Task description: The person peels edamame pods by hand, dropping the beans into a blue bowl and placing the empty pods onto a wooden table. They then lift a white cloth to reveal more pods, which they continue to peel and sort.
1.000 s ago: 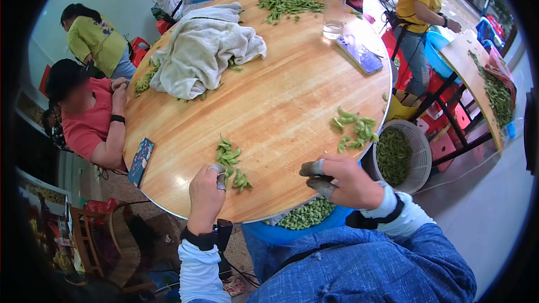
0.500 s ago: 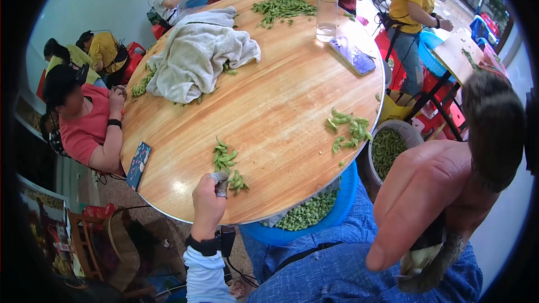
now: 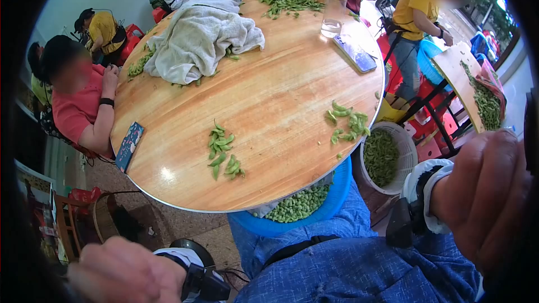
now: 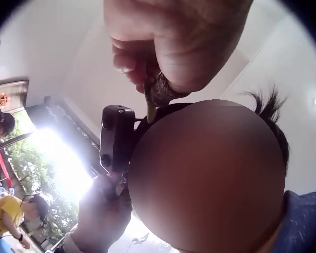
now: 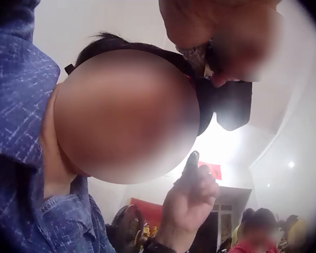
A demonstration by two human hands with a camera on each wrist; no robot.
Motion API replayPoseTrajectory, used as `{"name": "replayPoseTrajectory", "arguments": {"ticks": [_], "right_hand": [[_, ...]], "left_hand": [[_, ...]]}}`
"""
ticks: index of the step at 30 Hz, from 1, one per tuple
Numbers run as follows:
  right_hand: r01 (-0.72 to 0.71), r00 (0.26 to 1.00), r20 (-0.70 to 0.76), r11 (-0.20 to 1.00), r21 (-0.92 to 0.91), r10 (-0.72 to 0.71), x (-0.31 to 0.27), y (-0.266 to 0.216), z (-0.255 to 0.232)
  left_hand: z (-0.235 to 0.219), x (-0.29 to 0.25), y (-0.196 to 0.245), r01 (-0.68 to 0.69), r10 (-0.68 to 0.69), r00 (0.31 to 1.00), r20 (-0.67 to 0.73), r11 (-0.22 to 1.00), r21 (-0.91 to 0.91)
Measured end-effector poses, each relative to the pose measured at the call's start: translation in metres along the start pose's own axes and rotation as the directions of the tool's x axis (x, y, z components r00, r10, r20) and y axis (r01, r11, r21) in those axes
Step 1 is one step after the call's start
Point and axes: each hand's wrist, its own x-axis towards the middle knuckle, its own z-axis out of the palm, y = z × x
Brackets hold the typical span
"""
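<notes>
Daylight is pouring in behind a busy room, and a round wooden table is filling the head view. Both hands are up off it! The person's left hand is blurring at lower left; the wrist view is showing its fingers curling in, a covered thumb close to them and a pale sliver poking out beside it. Whether they are pinching that sliver, one cannot tell.

Over to the right hand: the right wrist view is putting its fingers at a dark, boxy device on the head, bent against it, though whether they are gripping or merely touching cannot be told.

And the green pods? One small cluster is lying on the table, well beyond the left fingers and to their right; another cluster is sitting at the rim, left of the right fingers. Between the two sets of fingers, a blue basin is holding shelled beans below the table edge. Left of the right fingers, a pale basket is carrying more pods. Far beyond both, a rumpled cloth, a bottle and a phone are resting.
</notes>
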Motion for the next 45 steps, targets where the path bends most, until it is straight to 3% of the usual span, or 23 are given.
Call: {"name": "replayPoseTrajectory", "arguments": {"ticks": [1,2,5,6,8,11,12,14,15,17,18,21,25,31,35,36,37,38,39,40,41,45], "right_hand": [[0.002,1.000,0.013,0.999,-0.032,-0.001,0.001,0.001,-0.002],[0.004,1.000,0.025,0.998,-0.063,-0.003,0.003,0.002,-0.003],[-0.006,1.000,0.028,0.993,-0.117,0.010,0.005,0.002,-0.005],[-0.023,0.999,0.019,0.991,-0.131,0.026,0.005,0.001,-0.004],[-0.066,0.998,-0.007,0.985,-0.161,0.066,0.004,-0.003,-0.002],[-0.077,0.997,-0.036,0.986,-0.149,0.072,0.004,-0.001,0.000],[-0.100,0.994,-0.050,0.986,-0.135,0.094,0.004,-0.002,0.001],[-0.172,0.983,-0.088,0.979,-0.114,0.162,0.002,-0.005,0.004],[-0.214,0.973,-0.111,0.973,-0.091,0.204,0.001,-0.004,0.006],[-0.252,0.961,-0.136,0.964,-0.080,0.240,0.001,-0.006,0.006],[-0.280,0.951,-0.152,0.958,-0.062,0.268,0.000,-0.004,0.009],[-0.328,0.930,-0.184,0.944,-0.029,0.317,0.000,-0.004,0.011],[-0.353,0.907,-0.227,0.935,0.047,0.354,0.004,-0.009,0.014],[-0.369,0.866,-0.260,0.896,0.245,0.428,0.005,-0.013,0.024],[-0.331,0.835,-0.245,0.805,0.493,0.493,0.005,-0.016,0.033],[-0.260,0.827,-0.242,0.727,0.636,0.507,0.005,-0.016,0.035],[-0.074,0.822,-0.240,0.515,0.854,0.516,0.004,-0.016,0.038],[0.325,0.815,-0.235,-0.083,0.942,0.529,0.004,-0.017,0.041],[0.560,0.810,-0.236,-0.587,0.584,0.537,0.004,-0.017,0.043],[0.595,0.803,-0.238,-0.733,0.328,0.546,0.005,-0.017,0.046],[0.596,0.799,-0.239,-0.780,0.193,0.552,0.004,-0.018,0.048],[0.585,0.781,-0.262,-0.811,-0.009,0.567,0.006,-0.020,0.054]], "left_hand": [[-0.005,0.017,0.008,0.149,-0.127,0.975,0.185,0.983,-0.107],[-0.015,0.039,0.022,0.311,-0.226,0.898,0.377,0.933,-0.180],[0.001,0.057,0.035,0.329,-0.229,0.903,0.364,0.913,-0.242],[0.009,0.042,0.032,0.202,-0.149,0.964,0.220,0.948,-0.244],[0.016,0.029,0.026,0.008,0.000,0.999,0.035,0.971,-0.241],[0.017,0.031,0.022,-0.121,0.126,0.992,0.006,0.965,-0.233],[0.015,0.033,0.022,-0.122,0.136,0.989,0.050,0.970,-0.211],[0.022,0.036,0.030,-0.040,0.038,0.999,-0.022,0.994,-0.099],[0.036,0.037,0.043,0.059,-0.062,0.987,-0.146,0.998,-0.020],[0.029,0.049,0.048,0.088,-0.100,0.990,-0.098,0.989,-0.118],[0.001,0.062,0.035,0.031,-0.012,0.998,0.068,0.956,-0.290],[-0.024,0.086,0.037,0.022,0.053,0.984,0.170,0.912,-0.411],[-0.033,0.084,0.035,-0.011,0.040,0.998,0.055,0.893,-0.449],[-0.032,0.070,0.022,0.025,-0.004,0.999,0.047,0.879,-0.477],[-0.028,0.066,0.017,0.039,-0.015,0.999,0.052,0.876,-0.481],[-0.029,0.065,0.018,0.038,-0.016,0.999,0.049,0.876,-0.480],[-0.029,0.064,0.017,0.040,-0.021,0.999,0.045,0.877,-0.479],[-0.028,0.063,0.018,0.036,-0.019,0.999,0.041,0.874,-0.484],[-0.028,0.060,0.017,0.035,-0.021,0.999,0.034,0.874,-0.484],[-0.027,0.058,0.018,0.025,-0.017,1.000,0.022,0.875,-0.483],[-0.027,0.057,0.018,0.022,-0.017,1.000,0.015,0.875,-0.483],[-0.028,0.052,0.019,0.011,-0.017,1.000,-0.007,0.877,-0.479]]}}
